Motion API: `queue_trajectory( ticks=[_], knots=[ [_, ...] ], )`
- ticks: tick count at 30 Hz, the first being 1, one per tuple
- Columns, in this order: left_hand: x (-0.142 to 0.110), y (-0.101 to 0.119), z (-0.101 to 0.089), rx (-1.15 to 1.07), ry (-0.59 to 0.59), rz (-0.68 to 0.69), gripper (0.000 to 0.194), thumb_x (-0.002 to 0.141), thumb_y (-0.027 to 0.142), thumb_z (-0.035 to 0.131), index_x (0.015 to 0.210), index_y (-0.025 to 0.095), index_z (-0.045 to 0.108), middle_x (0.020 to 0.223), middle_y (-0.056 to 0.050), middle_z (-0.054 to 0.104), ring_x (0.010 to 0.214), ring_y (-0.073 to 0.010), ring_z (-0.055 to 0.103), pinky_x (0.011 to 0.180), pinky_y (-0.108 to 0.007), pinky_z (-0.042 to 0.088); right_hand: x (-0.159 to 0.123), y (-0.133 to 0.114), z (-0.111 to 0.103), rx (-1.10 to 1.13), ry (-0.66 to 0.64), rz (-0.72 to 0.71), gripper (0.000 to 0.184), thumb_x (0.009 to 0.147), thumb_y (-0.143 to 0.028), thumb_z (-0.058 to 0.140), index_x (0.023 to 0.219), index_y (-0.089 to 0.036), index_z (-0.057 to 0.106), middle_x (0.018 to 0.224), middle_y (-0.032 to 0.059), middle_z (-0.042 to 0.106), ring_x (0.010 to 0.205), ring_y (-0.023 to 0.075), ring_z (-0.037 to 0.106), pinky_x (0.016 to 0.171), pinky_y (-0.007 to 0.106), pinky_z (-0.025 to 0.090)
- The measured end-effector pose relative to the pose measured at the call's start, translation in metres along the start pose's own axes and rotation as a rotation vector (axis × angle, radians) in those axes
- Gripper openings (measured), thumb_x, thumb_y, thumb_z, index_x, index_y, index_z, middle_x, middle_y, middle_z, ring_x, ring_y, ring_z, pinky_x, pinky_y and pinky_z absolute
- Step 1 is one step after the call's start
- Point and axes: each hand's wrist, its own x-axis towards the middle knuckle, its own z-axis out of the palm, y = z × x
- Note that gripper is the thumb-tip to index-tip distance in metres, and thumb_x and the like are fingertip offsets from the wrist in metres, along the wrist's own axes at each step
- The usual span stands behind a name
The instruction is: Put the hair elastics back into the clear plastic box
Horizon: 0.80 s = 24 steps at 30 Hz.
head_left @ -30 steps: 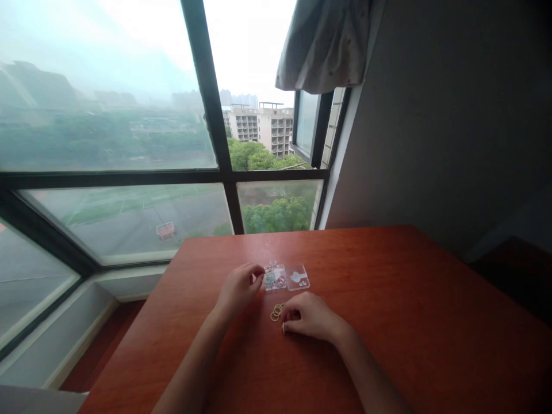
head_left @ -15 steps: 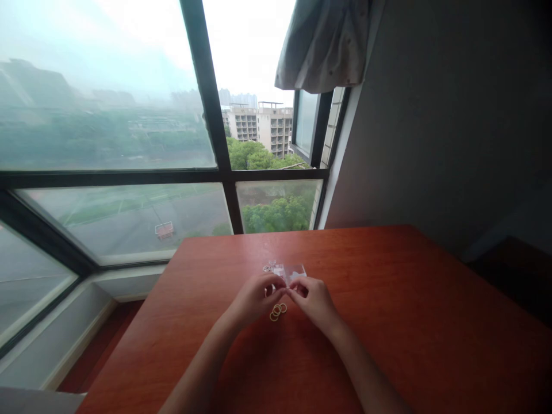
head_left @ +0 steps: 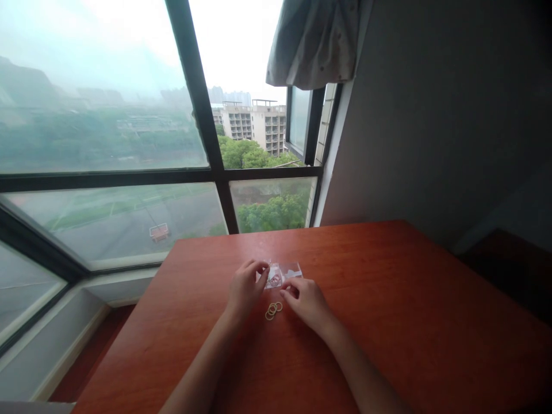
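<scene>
My left hand (head_left: 246, 288) is at the left edge of a small clear plastic bag (head_left: 274, 278) that has pinkish-red ring shapes in or on it. Its thumb and forefinger are brought together, and whatever is between them is too small to name. To the right, my right hand (head_left: 307, 298) is curled with thumb and forefinger pinched close to the bag's lower right corner; what that pinch holds, if anything, is unclear. Several pale yellow rings (head_left: 271, 311) lie overlapping on the table just below, between the hands. A second clear bag (head_left: 293, 268) with something white in it lies behind my right fingers.
The reddish-brown wooden table (head_left: 379, 333) reaches to a large window with a dark frame (head_left: 219, 190). A grey wall (head_left: 405, 126) stands on the right, and a curtain (head_left: 313, 46) hangs above the open window pane (head_left: 299, 121).
My hands were together, fingertips meeting over the bags; now they are apart. The left has gone up and left, uncovering the bag with pinkish rings. The camera has turned slightly right.
</scene>
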Motion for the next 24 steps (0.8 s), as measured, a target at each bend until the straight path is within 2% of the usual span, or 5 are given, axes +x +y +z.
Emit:
queue_trajectory(
  ticks=[6, 17, 24],
  knots=[
    [0.005, -0.003, 0.007, 0.056, -0.023, -0.066, 0.017, 0.087, 0.029, 0.054, 0.088, 0.021, 0.069, 0.083, -0.002, 0.064, 0.067, -0.0136, 0.057, 0.06, -0.023, 0.038, -0.004, -0.005, 0.002, 0.007, -0.062, -0.028, 0.009, 0.083, -0.023, 0.06, 0.079, -0.022, 0.069, 0.069, -0.0009, 0.067, 0.067, 0.0144, 0.06, 0.065, 0.022, 0.04],
    [0.007, -0.008, 0.012, 0.131, -0.06, -0.106, 0.017, 0.087, 0.03, 0.055, 0.088, 0.022, 0.07, 0.085, -0.001, 0.067, 0.073, -0.0142, 0.06, 0.064, -0.024, 0.039, -0.003, 0.0, 0.005, -0.035, -0.063, -0.046, 0.008, 0.083, -0.022, 0.061, 0.081, -0.023, 0.069, 0.073, -0.0006, 0.069, 0.068, 0.0145, 0.06, 0.066, 0.022, 0.04],
    [0.006, -0.011, 0.005, 0.131, -0.051, -0.083, 0.019, 0.088, 0.03, 0.052, 0.091, 0.022, 0.069, 0.085, -0.002, 0.067, 0.072, -0.0144, 0.06, 0.066, -0.024, 0.04, -0.003, 0.001, 0.004, -0.063, -0.071, -0.024, 0.009, 0.083, -0.024, 0.06, 0.082, -0.023, 0.069, 0.072, -0.0008, 0.068, 0.069, 0.015, 0.061, 0.066, 0.023, 0.04]
  ],
)
